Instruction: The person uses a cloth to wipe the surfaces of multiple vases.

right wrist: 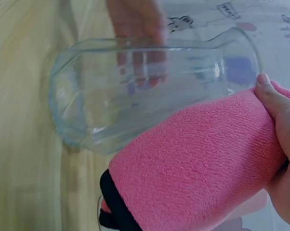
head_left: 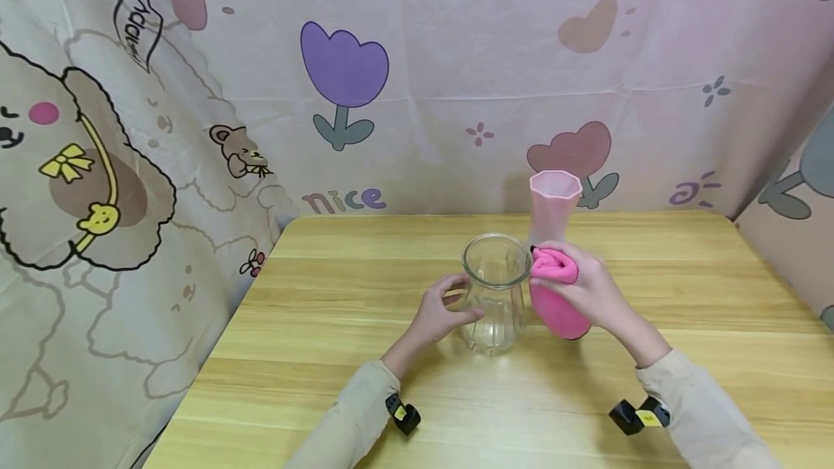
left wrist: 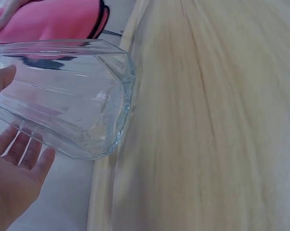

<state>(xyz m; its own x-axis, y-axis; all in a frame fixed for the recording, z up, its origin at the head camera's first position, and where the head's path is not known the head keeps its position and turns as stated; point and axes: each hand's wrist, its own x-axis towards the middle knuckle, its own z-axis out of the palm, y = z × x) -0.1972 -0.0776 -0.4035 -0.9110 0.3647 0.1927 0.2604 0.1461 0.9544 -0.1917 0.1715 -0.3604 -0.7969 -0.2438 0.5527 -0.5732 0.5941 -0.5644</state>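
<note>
A clear glass vase [head_left: 495,317] with a wide rim stands upright on the table. My left hand [head_left: 441,313] is at its left side, thumb in front of the glass and fingers spread loosely. In the left wrist view the left hand [left wrist: 17,166] shows relaxed fingers beside the vase [left wrist: 68,101]. My right hand [head_left: 589,288] grips a rolled pink towel [head_left: 560,313] at its top, just right of the vase. Black edging trims the lower end of the towel [right wrist: 198,159] in the right wrist view.
A pink fluted vase [head_left: 554,201] stands behind the towel, its lower part hidden. The wooden table [head_left: 313,310] reaches back to a printed cloth backdrop [head_left: 449,56], and another printed cloth [head_left: 130,310] hangs along the left.
</note>
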